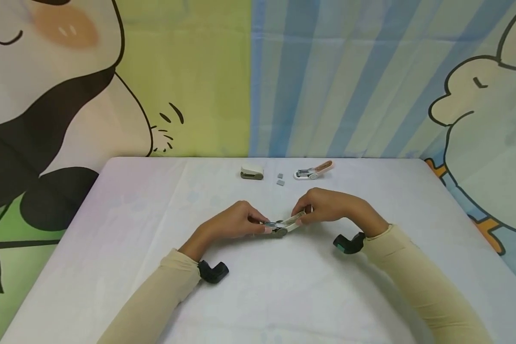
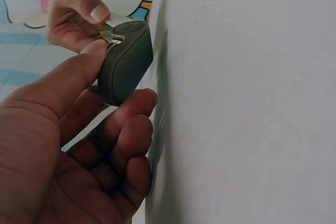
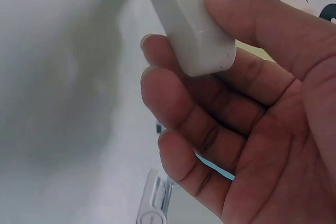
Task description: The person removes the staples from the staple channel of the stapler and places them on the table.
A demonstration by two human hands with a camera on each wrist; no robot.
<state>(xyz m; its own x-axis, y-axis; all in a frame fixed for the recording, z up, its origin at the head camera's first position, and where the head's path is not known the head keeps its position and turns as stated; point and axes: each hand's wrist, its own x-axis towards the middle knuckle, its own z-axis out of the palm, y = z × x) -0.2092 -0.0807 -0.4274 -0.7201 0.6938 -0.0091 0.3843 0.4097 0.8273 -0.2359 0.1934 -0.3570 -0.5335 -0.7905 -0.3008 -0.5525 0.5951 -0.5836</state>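
A small stapler with a grey-green base and a white top arm is held a little above the table, its top arm swung up. My left hand grips the base end, the thumb along its edge in the left wrist view, where the dark base shows its side. With thumb and fingers my right hand pinches the white arm. In the left wrist view a bit of metal shows near the left thumb; the inside of the stapler is mostly hidden.
Toward the back of the white table stands a closed white-and-grey stapler. Right of it lie two small grey staple strips, then an opened white stapler with a brown arm. A printed cloth hangs behind.
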